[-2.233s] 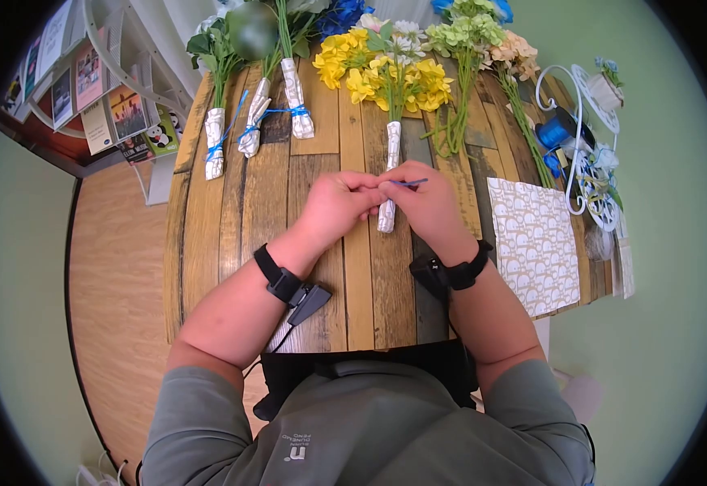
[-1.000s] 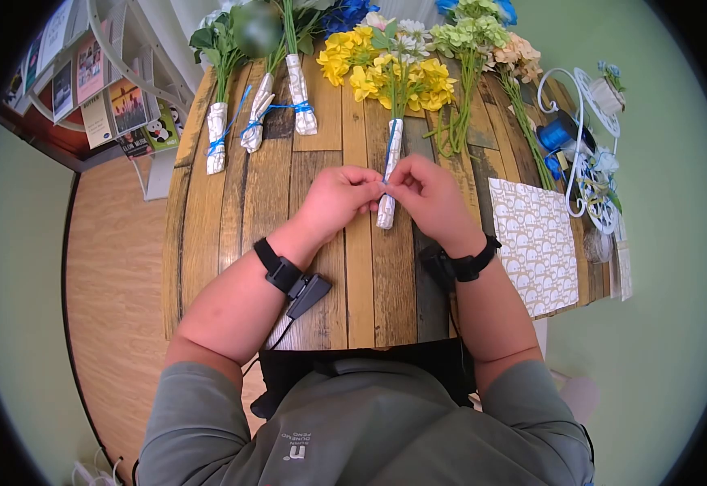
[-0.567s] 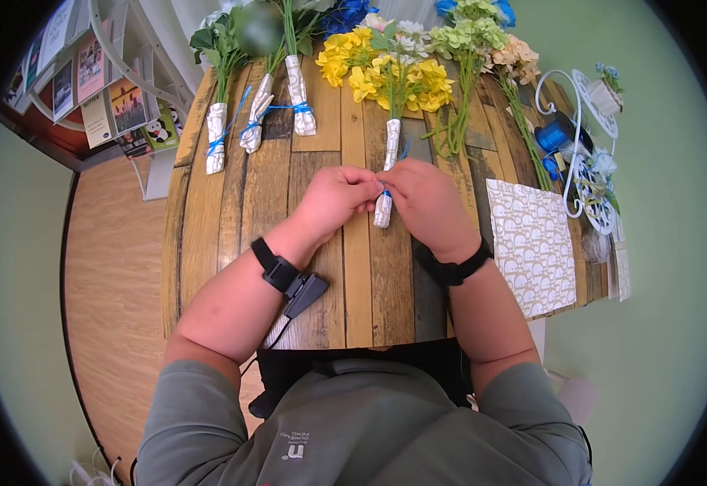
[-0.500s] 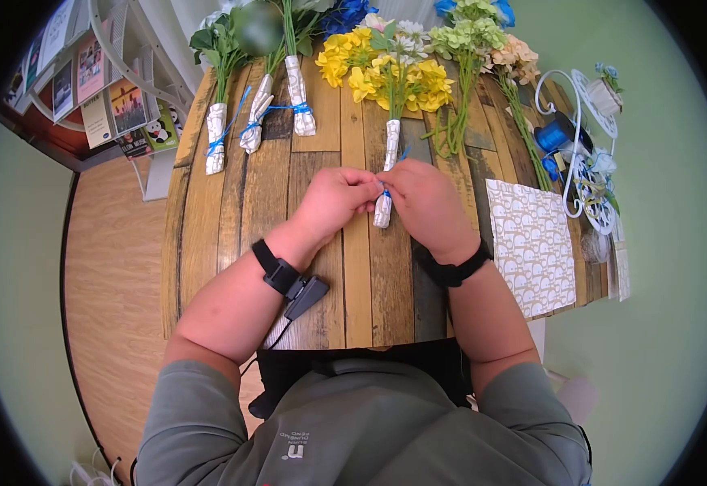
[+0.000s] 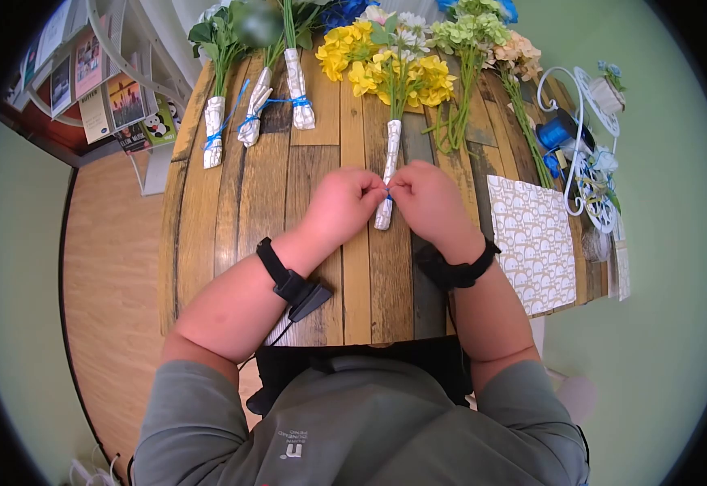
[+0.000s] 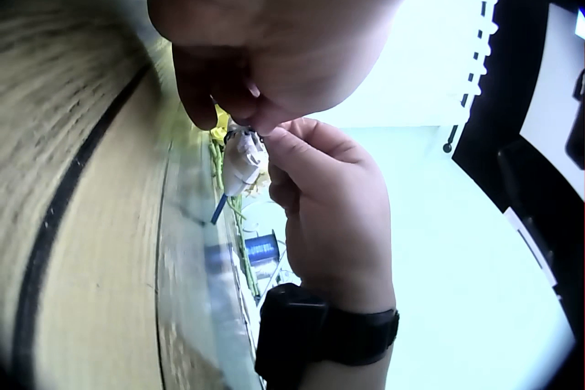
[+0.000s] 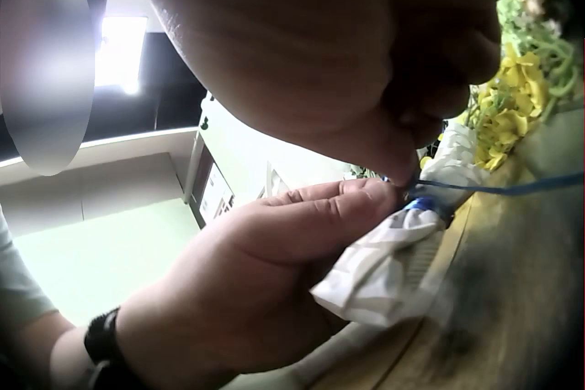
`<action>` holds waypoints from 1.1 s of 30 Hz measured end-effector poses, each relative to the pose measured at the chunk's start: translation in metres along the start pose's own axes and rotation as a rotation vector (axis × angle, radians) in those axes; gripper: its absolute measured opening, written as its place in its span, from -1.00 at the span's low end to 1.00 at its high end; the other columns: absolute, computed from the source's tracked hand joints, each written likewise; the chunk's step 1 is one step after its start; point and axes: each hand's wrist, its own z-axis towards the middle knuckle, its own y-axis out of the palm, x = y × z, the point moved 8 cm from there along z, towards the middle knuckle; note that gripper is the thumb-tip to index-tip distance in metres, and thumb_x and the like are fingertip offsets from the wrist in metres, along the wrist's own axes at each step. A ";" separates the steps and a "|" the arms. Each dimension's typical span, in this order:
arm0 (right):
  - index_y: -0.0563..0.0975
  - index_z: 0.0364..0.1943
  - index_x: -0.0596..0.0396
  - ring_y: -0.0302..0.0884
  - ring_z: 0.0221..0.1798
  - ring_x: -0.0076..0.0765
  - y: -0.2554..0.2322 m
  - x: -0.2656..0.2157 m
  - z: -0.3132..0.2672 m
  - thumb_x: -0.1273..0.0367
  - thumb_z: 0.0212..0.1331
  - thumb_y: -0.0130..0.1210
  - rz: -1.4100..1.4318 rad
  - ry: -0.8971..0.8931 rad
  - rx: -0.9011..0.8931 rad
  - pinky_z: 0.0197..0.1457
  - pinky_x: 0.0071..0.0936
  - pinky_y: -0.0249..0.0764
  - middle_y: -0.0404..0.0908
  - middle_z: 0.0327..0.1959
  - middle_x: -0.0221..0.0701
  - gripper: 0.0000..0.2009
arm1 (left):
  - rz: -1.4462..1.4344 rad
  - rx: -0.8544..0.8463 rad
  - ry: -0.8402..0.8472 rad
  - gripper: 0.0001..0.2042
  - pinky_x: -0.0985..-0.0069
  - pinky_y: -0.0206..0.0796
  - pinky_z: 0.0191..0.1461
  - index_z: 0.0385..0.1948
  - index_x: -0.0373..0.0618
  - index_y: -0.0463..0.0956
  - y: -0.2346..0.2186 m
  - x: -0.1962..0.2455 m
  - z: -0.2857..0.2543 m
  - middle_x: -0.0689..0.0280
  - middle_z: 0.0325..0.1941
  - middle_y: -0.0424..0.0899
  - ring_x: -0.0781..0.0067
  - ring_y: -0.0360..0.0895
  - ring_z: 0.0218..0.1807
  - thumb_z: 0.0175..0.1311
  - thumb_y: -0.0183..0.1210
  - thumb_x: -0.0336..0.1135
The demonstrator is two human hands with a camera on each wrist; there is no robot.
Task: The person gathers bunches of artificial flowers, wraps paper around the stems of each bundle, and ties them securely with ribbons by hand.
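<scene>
A bouquet with yellow flowers (image 5: 402, 79) lies on the table, its stems wrapped in patterned white paper (image 5: 392, 146). Around the lower part of the wrap runs blue ribbon (image 7: 422, 203), one end sticking out past the fingers in the right wrist view. From the left, my left hand (image 5: 339, 204) pinches the ribbon at the wrap with thumb and fingertips. Opposite it, my right hand (image 5: 433, 202) pinches ribbon too, fingertips almost meeting the left ones. The hands partly hide the ribbon crossing. Below them the wrap's paper end (image 7: 375, 271) sticks out.
Three wrapped bouquets with blue ribbon, one of them here (image 5: 214, 134), lie at the back left. Loose green stems (image 5: 454, 113), a patterned paper sheet (image 5: 533, 243), a blue ribbon spool (image 5: 556, 132) and a white metal stand (image 5: 578, 146) are on the right.
Both hands have stayed at the wrap. The right hand has turned and shifted slightly right; the left fingers have curled in more. Earlier, a ribbon end stood up beside the right hand.
</scene>
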 end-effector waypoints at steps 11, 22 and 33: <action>0.65 -0.33 0.12 0.29 -0.55 -0.69 0.043 0.052 -0.014 0.40 0.18 0.25 1.010 0.645 -0.588 -0.49 -0.67 0.14 0.46 -0.59 -0.65 -0.91 | 0.070 -0.041 0.094 -0.91 0.31 0.45 -0.18 -0.34 -0.18 0.69 -0.001 0.005 0.002 0.14 -0.39 0.62 0.11 0.61 -0.28 0.16 0.35 -0.42; 0.59 -0.30 0.11 0.32 -0.50 -0.70 0.042 0.044 -0.016 0.39 0.28 0.20 0.695 0.529 -0.591 -0.43 -0.68 0.25 0.49 -0.49 -0.61 -0.91 | 0.065 -0.075 0.053 -0.91 0.32 0.46 -0.17 -0.36 -0.18 0.70 0.002 -0.001 0.004 0.14 -0.38 0.65 0.12 0.61 -0.28 0.14 0.36 -0.41; 0.58 -0.30 0.23 0.50 -0.44 -0.61 0.044 0.054 -0.010 0.46 0.29 0.17 0.759 0.449 -0.502 -0.34 -0.61 0.46 0.58 -0.48 -0.50 -0.91 | 0.032 -0.100 0.031 -0.90 0.29 0.45 -0.16 -0.35 -0.17 0.70 0.005 -0.004 0.005 0.13 -0.38 0.65 0.12 0.62 -0.27 0.14 0.36 -0.40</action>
